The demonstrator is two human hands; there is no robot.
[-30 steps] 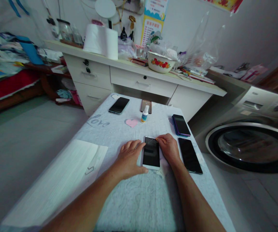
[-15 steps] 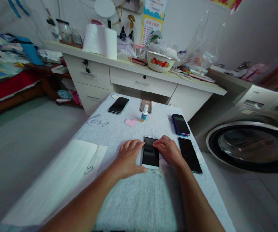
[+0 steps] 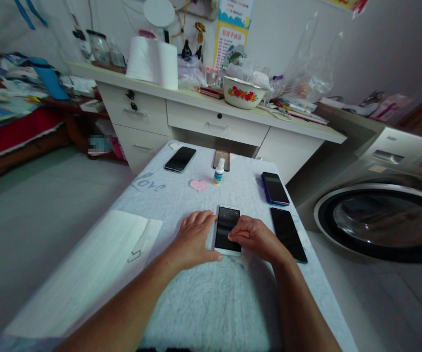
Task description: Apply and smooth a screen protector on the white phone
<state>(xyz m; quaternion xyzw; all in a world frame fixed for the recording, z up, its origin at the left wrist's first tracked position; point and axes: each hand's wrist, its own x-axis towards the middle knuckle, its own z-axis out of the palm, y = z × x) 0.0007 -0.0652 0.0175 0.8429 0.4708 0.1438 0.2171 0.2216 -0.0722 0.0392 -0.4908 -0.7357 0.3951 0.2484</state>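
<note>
A white-framed phone [image 3: 227,227] lies screen up on the cloth-covered table [image 3: 196,303]. My left hand [image 3: 195,239] rests at its left side, thumb and fingers spread, touching the phone's edge and holding nothing. Over the lower right part of the screen is my right hand [image 3: 251,235], its fingers pinched on a small orange thing at the glass, too small to name. A white spray bottle [image 3: 219,172] stands upright beyond the phone, near a pink heart print.
Dark phones lie at the far left [image 3: 180,160], the right [image 3: 275,188] and the near right [image 3: 288,234]. Behind the bottle is a brown phone case [image 3: 221,160]. White paper [image 3: 82,274] covers the left side. A washing machine [image 3: 387,195] stands right.
My right hand has moved down the phone's screen, from its upper right part to the lower part, fingers still pinched. My left hand has barely moved.
</note>
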